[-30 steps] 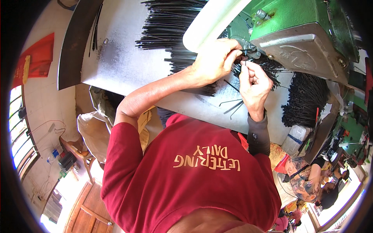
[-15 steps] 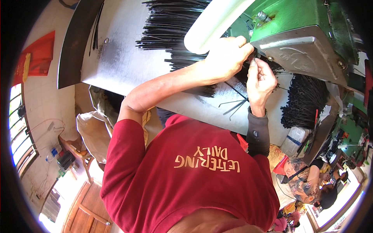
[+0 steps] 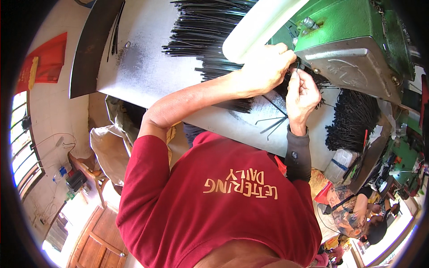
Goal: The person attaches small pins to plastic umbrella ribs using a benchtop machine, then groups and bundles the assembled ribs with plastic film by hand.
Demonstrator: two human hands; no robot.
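Note:
My left hand (image 3: 267,70) is closed, its fingers curled beside the lower edge of a green machine (image 3: 336,27). What it grips is hidden behind the fingers. Just to its right, my right hand (image 3: 304,96) pinches with thumb and forefinger at a thin dark piece, too small to name surely. The fingertips of both hands nearly meet under the machine's metal front cover (image 3: 357,64). Long thin black rods (image 3: 196,33) lie in a bundle on the metal table (image 3: 143,76) left of my left hand. A few loose bent black rods (image 3: 278,120) lie below my wrists.
A pale rounded tube (image 3: 259,31) slants over my left hand. A dense heap of black rods (image 3: 351,118) lies right of my right hand, with a clear plastic box (image 3: 339,165) below it. A raised dark rim (image 3: 94,49) bounds the table's left end. Another person (image 3: 353,205) sits at lower right.
The whole view has shifted slightly to the right. Both hands stay at the machine in nearly the same pose, with the right fingertips moved only a little.

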